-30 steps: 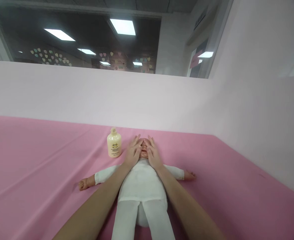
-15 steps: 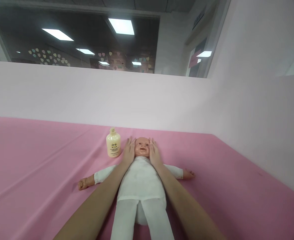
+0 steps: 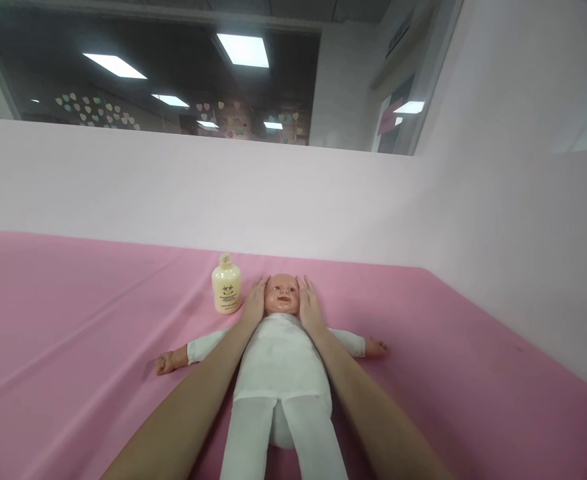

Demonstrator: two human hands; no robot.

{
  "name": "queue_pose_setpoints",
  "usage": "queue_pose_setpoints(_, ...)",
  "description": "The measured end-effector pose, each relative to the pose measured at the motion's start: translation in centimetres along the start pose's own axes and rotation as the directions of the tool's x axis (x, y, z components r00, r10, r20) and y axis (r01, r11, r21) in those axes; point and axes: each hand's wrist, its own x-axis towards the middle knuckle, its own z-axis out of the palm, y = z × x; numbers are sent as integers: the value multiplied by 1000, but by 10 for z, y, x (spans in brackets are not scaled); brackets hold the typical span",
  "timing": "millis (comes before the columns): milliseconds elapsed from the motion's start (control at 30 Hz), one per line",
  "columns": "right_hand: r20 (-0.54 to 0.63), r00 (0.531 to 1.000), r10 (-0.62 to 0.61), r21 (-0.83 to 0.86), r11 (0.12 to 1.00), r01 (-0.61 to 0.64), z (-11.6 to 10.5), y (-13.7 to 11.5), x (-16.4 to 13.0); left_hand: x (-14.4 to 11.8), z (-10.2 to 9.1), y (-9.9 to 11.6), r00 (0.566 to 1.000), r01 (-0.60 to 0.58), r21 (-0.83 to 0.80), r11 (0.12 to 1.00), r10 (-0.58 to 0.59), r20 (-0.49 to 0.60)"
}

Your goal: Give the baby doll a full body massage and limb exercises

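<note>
Doll (image 3: 283, 353): supine on the pink worktop (image 3: 73, 333), arms spread, head away from the person.
Left hand (image 3: 254, 305): fingers flat, cupping one cheek to steady the head.
Right hand (image 3: 310, 309): fingers flat on the other cheek.
Bottle (image 3: 226, 285): upright, just beside the left hand, within reach.

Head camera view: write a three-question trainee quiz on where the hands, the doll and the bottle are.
1. True or false: the left hand and right hand lie flat against the two sides of the doll's head.
2. Which stands beside the doll's head on the person's left? A) a towel B) a cream bottle C) a cup
3. Fill in: the doll lies on its back on a ____ cloth.

Key: 1 true. 2 B. 3 pink.
</note>
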Motion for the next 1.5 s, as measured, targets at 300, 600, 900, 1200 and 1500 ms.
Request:
queue_pose_setpoints(300, -113, 993, -20, 21, 1000, 23, 0, -2, 0, 1, 2, -1, 998, 61, -16, 998, -61, -25)
queue_pose_setpoints(600, -161, 977, -142, -31, 990, 139, -4, -10, -3, -3, -5, 17, 989, -143, 88, 986, 146, -32)
queue_pose_setpoints(900, -107, 974, -202, -18, 979, 201, -3, -13, -4, -5, -2, 14, 981, -192, 112, 975, 190, 35)
queue_pose_setpoints(1200, 40, 985, 170, 232, 957, -175, 1, 4, 4, -4, 0, 3, 995, -82, 2, 997, 82, 65)
queue_pose_setpoints(1500, 186, 982, 31, 228, 971, -74, -2, -5, -2, -5, 1, 11, 992, 91, -65, 994, -84, 98)
